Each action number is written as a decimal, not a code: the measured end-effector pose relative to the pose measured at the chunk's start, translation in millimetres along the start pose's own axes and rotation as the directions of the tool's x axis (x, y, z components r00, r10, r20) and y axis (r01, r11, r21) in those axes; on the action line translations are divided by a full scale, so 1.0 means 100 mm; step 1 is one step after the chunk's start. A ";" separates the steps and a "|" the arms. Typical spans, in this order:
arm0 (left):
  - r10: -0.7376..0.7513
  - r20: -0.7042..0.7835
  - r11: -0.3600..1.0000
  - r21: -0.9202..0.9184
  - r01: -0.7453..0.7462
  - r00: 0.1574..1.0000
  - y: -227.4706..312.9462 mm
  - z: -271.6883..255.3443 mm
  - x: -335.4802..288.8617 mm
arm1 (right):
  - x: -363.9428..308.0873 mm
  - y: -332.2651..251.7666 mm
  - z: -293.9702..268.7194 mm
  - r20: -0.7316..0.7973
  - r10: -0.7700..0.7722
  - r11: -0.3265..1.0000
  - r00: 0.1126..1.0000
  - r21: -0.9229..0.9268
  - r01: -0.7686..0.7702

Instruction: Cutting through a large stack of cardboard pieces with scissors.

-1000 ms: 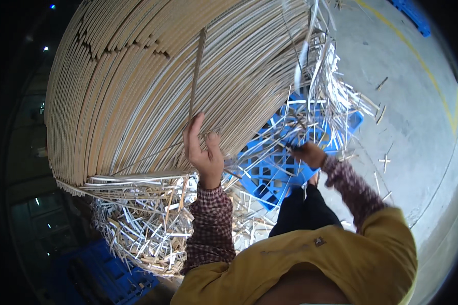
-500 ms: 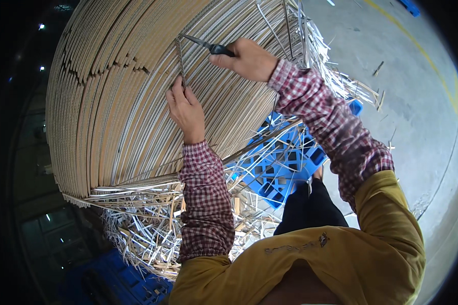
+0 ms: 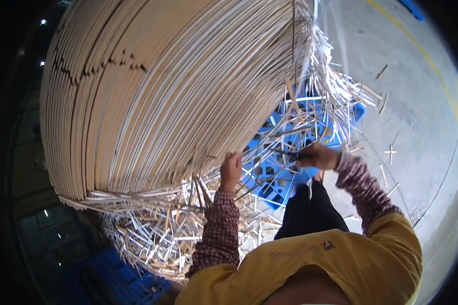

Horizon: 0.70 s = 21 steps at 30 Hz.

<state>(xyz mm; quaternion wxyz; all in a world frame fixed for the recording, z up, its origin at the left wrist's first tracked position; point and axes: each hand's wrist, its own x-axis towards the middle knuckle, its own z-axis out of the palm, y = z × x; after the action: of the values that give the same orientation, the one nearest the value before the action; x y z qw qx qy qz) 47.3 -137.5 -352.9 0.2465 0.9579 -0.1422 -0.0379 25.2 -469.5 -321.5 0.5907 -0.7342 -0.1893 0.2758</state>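
A tall stack of corrugated cardboard sheets (image 3: 163, 101), edges toward me, fills the upper left and middle. My left hand (image 3: 231, 170) is beside its lower right edge, fingers curled closed. Whatever they hold, if anything, is hidden. Farther right, my right hand (image 3: 318, 156) grips the dark handle of a pointed knife (image 3: 285, 152), its blade directed left over the blue pallet (image 3: 275, 190). Motion blurs both hands and the knife. Loose cardboard strips (image 3: 203, 190) stick out near my left hand.
A heap of thin cardboard scraps (image 3: 158, 234) lies below the stack. More pale strips (image 3: 331, 81) hang at its right side. Scattered offcuts (image 3: 390, 151) lie on the grey floor (image 3: 412, 112), which has a yellow line. Another blue pallet (image 3: 117, 277) is at lower left.
Both hands have come down toward me from the stack's face, the left also rightward. The knife has left the sheets and moved over the pallet. The narrow strip between my hands has left the face.
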 end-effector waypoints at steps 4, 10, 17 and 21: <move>-0.118 -0.169 0.979 -0.186 0.086 0.979 0.27 -0.32 0.34 | 0.64 -0.76 -0.37 -0.142 -0.292 0.955 0.946 0.010 0.296; 0.005 -0.547 0.830 -0.465 -0.309 0.837 1.08 -1.23 0.95 | 1.52 -1.75 -0.56 -0.144 -0.286 0.958 0.947 -0.059 0.280; 0.140 -0.582 0.779 -0.435 -0.452 0.801 1.33 -1.43 1.30 | 1.78 -1.89 -0.49 -0.355 -0.374 0.926 0.857 -0.088 0.368; 0.148 -0.546 0.757 -0.475 -0.449 0.825 1.34 -1.32 1.29 | 1.75 -1.78 -0.36 -0.335 -0.386 0.922 0.860 -0.109 0.372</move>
<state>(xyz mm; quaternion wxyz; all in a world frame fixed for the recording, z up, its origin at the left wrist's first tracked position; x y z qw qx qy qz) 155.3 -225.9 -172.7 0.5585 0.7764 -0.2146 0.1980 192.1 -350.9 -175.0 0.6424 -0.7317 -0.2274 0.0155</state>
